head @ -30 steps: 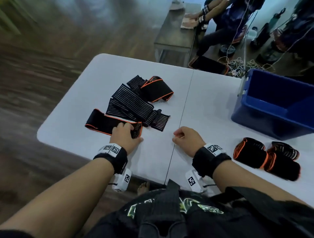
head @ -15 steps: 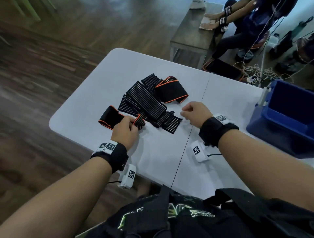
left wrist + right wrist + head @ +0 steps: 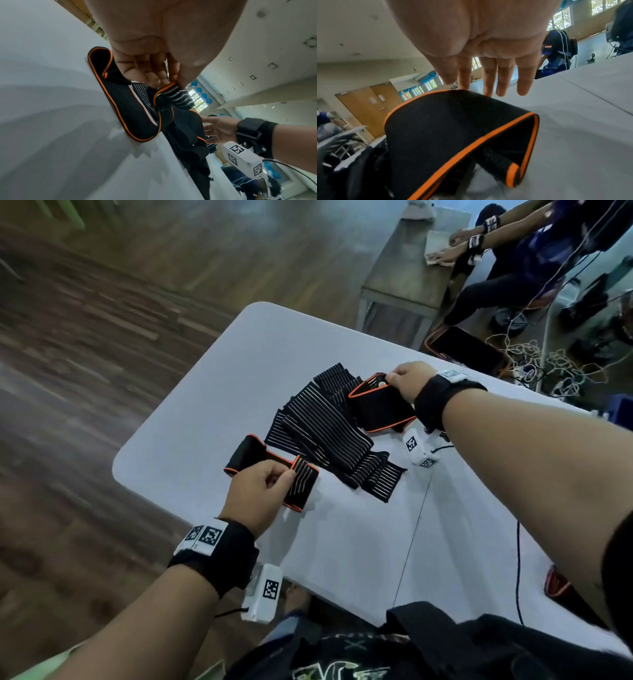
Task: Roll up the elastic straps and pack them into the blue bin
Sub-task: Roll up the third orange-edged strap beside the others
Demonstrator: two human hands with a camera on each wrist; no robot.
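Note:
A long black elastic strap with white stripes (image 3: pixel 325 433) lies in loose folds on the white table (image 3: pixel 205 392). Both its padded ends are black with orange trim. My left hand (image 3: pixel 286 475) pinches the seam of the near end (image 3: pixel 245 455) between thumb and fingers, and the left wrist view shows this pinch (image 3: pixel 173 83) lifting the striped part a little off the near end (image 3: pixel 123 102). At the far end (image 3: pixel 380 405) my right hand (image 3: pixel 390 380) reaches over. In the right wrist view its fingers (image 3: pixel 505 75) hang straight over the far end's (image 3: pixel 453 121) top edge.
A sliver of the blue bin (image 3: pixel 621 405) shows at the right edge. A rolled strap (image 3: pixel 556 582) peeks out under my right forearm. Beyond the table another person sits at a grey bench (image 3: pixel 404 268), with tangled cables (image 3: pixel 548 364) on the floor.
My right hand has left the near table edge and reached across to the strap's far end. My left hand has gone from resting on the near end to pinching and lifting it. The view swung left.

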